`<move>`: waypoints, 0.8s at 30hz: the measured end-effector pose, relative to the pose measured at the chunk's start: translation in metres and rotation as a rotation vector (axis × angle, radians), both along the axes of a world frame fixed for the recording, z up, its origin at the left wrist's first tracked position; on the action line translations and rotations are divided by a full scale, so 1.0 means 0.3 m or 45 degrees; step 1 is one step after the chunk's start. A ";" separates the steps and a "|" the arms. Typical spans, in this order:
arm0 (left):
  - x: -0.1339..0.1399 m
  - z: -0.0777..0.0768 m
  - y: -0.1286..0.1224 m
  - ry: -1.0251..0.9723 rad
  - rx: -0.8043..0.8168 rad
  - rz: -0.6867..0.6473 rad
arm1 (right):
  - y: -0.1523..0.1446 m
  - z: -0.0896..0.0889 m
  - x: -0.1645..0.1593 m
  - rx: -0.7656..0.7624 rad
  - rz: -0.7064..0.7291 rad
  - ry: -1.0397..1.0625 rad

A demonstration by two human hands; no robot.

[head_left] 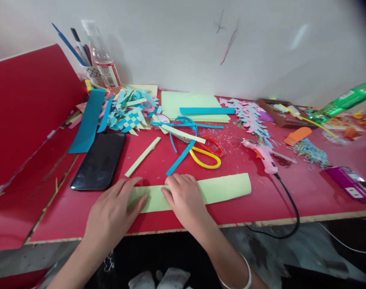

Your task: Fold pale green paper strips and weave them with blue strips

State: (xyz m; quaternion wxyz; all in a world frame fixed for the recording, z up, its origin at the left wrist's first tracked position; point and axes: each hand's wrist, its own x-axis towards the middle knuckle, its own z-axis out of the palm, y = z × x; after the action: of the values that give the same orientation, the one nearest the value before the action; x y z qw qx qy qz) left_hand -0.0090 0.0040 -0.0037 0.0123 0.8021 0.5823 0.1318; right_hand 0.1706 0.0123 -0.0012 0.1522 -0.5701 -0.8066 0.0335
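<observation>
A long pale green paper strip (225, 188) lies across the front of the red table, its right end curling up slightly. My left hand (112, 206) grips the strip's left end, thumb on top of the paper and fingers along its far edge. Curled over the middle of the strip, my right hand (186, 200) presses and holds it with fingers and thumb. Just beyond the hands are a narrow pale green strip (143, 157) and blue strips (180, 158). Scissors with yellow and red handles (205, 160) lie partly under the strips.
A black phone (99, 162) lies left, near a blue paper piece (88, 120). Woven paper pieces (135, 116) are heaped behind. A pink glue gun (259, 154) trails its cord over the front edge. Further right are a green bottle (345, 100) and a purple box (351, 182).
</observation>
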 end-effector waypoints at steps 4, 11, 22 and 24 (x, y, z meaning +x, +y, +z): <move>-0.007 -0.007 -0.022 0.088 0.068 0.083 | 0.002 -0.011 -0.006 0.017 -0.018 -0.012; 0.003 -0.005 -0.028 0.289 0.117 0.187 | 0.002 -0.027 -0.009 0.039 -0.022 -0.035; 0.039 0.030 -0.018 0.524 -0.078 0.284 | -0.001 -0.033 -0.011 0.030 -0.035 -0.034; 0.040 0.032 -0.019 0.548 -0.078 0.292 | -0.001 -0.032 -0.012 0.027 -0.041 -0.037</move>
State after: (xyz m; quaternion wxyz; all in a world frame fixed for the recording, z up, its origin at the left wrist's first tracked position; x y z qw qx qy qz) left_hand 0.0029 -0.0017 0.0059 -0.1026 0.7397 0.6624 -0.0594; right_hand 0.1671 0.0120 -0.0110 0.1470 -0.5818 -0.7998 0.0143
